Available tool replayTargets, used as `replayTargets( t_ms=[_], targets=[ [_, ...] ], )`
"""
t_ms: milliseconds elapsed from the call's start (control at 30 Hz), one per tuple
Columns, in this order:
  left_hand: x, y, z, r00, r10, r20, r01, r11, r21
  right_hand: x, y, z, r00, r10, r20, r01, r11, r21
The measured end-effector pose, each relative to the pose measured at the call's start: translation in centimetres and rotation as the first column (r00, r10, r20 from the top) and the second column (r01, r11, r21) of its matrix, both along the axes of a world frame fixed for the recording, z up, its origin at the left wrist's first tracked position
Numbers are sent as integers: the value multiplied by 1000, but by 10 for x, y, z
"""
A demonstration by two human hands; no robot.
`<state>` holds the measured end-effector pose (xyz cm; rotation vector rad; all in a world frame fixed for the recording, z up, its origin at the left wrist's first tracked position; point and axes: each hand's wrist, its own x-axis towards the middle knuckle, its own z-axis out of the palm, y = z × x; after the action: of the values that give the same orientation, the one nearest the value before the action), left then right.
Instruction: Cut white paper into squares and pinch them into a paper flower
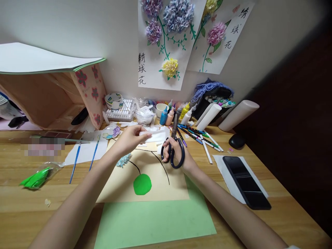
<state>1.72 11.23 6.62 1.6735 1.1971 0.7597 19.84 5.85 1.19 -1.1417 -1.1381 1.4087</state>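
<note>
My right hand is wrapped round the black handles of a pair of scissors, whose blades point away from me. My left hand pinches a folded strip of white paper or tissue between thumb and fingers. Below both hands lies a cream sheet with thin black curved lines drawn on it. A flat green disc sits on that sheet at the end of one line. Pale blue crumpled petals show beside my left forearm. Under the cream sheet is a light green sheet.
Paint bottles, a clear bowl of white scraps and scattered pens stand or lie behind the hands. To the right are a phone and a mouse. Brushes and a green bag lie at left.
</note>
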Motion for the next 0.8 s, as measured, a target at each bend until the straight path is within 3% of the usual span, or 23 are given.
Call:
replayTargets(
  t_ms=[133, 233, 433, 667, 800],
  targets=[
    [-10, 7, -2, 971, 238, -4, -235, 961, 143, -10, -15, 1, 967, 254, 13, -252, 963, -94],
    [-11, 7, -1, 962, 274, -13, -268, 949, 169, -14, -26, -1, 921, 368, 131, -360, 929, -82],
    [-1, 1, 1, 987, 162, -6, -160, 980, 121, -10, -26, -8, 898, 385, 211, -378, 923, -77],
    [-5, 3, -2, 958, 287, 24, -287, 942, 174, -9, -28, -8, 889, 399, 224, -392, 917, -77],
    [-1, 1, 0, 974, 198, 109, -206, 976, 65, -10, -29, -4, 884, 411, 225, -405, 911, -75]
  ],
)
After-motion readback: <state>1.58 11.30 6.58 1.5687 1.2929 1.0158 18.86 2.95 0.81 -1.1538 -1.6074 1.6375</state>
